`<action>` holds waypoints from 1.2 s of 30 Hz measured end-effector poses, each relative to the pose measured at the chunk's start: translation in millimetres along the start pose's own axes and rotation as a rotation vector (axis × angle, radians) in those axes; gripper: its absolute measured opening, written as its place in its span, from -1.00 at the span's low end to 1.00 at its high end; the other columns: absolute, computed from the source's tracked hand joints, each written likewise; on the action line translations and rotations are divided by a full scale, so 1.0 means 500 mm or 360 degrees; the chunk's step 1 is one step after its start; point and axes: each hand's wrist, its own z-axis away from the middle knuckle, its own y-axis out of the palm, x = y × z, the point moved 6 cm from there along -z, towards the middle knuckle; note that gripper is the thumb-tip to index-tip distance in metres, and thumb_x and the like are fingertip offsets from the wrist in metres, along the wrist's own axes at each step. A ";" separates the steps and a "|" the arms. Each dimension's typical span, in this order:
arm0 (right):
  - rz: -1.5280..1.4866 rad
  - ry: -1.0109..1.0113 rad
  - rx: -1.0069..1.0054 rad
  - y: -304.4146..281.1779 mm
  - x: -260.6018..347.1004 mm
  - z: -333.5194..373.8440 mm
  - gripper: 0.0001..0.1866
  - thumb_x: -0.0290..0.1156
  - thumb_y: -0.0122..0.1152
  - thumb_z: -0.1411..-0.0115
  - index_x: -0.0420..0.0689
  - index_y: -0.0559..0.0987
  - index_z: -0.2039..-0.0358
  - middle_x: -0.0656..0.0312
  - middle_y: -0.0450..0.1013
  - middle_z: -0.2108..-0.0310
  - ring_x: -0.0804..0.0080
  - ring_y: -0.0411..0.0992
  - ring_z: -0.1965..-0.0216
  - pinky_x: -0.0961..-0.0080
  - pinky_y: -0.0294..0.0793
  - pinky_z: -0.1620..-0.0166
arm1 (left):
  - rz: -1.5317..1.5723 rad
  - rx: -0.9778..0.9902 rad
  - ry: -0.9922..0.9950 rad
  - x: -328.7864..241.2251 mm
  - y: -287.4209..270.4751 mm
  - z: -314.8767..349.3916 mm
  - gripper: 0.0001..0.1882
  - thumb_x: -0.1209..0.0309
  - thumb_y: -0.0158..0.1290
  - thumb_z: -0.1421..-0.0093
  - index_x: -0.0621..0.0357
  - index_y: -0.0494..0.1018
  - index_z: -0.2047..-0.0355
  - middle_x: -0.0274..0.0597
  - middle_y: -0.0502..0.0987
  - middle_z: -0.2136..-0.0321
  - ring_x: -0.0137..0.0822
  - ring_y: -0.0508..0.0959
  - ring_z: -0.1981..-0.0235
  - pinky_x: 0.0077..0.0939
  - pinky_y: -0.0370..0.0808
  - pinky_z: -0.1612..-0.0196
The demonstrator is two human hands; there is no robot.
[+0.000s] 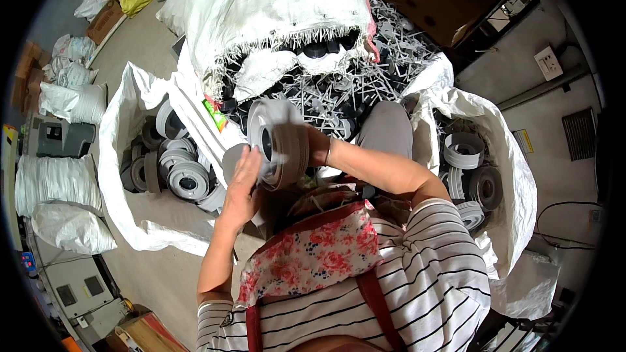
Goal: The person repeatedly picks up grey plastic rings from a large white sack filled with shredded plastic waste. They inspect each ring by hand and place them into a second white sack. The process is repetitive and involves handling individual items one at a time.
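Note:
A grey round plastic part [287,150] with a ribbed rim and an open centre is raised before my lap, smeared by motion. My right hand [317,146] is closed on its right side, its fingers mostly hidden behind the part. Against its left side is my left hand [241,186], the fingers stretched upward; whether it bears any weight I cannot tell. A smooth grey rounded edge [232,158] shows behind those fingertips. Similar grey parts [188,180] lie in the white sack [120,189] on my left, and more grey parts [464,150] fill the sack [518,189] on my right.
Ahead, a large white woven sack [274,0] lies with its frayed mouth toward me. Black and grey plastic scraps [326,94] spill from it in a heap. Stuffed white sacks [59,182] line the far left. A wall socket [548,63] is on the right.

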 end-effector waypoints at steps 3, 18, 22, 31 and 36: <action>0.1661 -0.0512 -0.0293 0.029 0.036 0.016 -0.59 -0.04 -0.01 -0.24 -0.12 0.54 0.17 0.22 0.50 0.38 0.50 0.49 0.40 0.54 0.51 0.32 | 0.0637 -0.0032 -0.0436 -0.010 0.010 0.007 -0.29 0.69 0.18 0.11 0.24 0.26 -0.12 0.00 0.42 0.01 -0.09 0.41 -0.04 -0.35 0.32 -0.10; 0.1408 -0.0975 -0.1022 -0.037 0.318 0.122 -0.72 -0.34 0.03 -0.23 -0.37 0.50 0.29 0.14 0.47 0.55 0.53 0.41 0.64 0.60 0.40 0.61 | -0.0426 -0.1105 -0.0687 0.130 -0.225 0.044 -0.15 0.46 0.19 -0.02 0.30 0.00 -0.27 0.09 0.06 -0.26 -0.07 0.06 -0.29 -0.31 -0.03 -0.29; 0.1102 -0.1327 -0.1321 -0.121 0.463 0.167 -0.76 -0.36 0.02 -0.22 -0.32 0.50 0.36 0.17 0.46 0.59 0.57 0.39 0.66 0.63 0.37 0.61 | -0.0327 -0.0745 -0.0423 0.129 -0.156 -0.112 -0.19 0.40 0.21 -0.01 0.28 0.08 -0.23 0.13 0.04 -0.26 -0.02 0.03 -0.30 -0.26 0.00 -0.28; 0.2076 -0.1767 -0.2137 -0.290 0.824 0.189 -0.70 -0.26 0.08 -0.07 -0.28 0.56 0.45 -0.06 0.50 0.48 0.04 0.48 0.38 0.28 0.41 0.27 | -0.0690 -0.0304 -0.0409 0.282 0.004 -0.531 -0.06 -0.01 0.18 0.02 0.04 0.03 -0.29 0.08 -0.14 -0.32 0.21 -0.25 -0.32 0.18 -0.18 -0.25; 0.2458 -0.1399 -0.2449 -0.420 1.028 0.102 -0.63 -0.16 0.16 -0.02 -0.27 0.55 0.38 -0.15 0.49 0.35 -0.09 0.44 0.23 0.20 0.41 0.14 | -0.1118 -0.0283 -0.0582 0.353 0.109 -0.577 -0.12 -0.15 -0.01 -0.08 -0.05 0.00 -0.31 0.14 -0.26 -0.32 0.31 -0.34 -0.30 0.40 -0.30 -0.18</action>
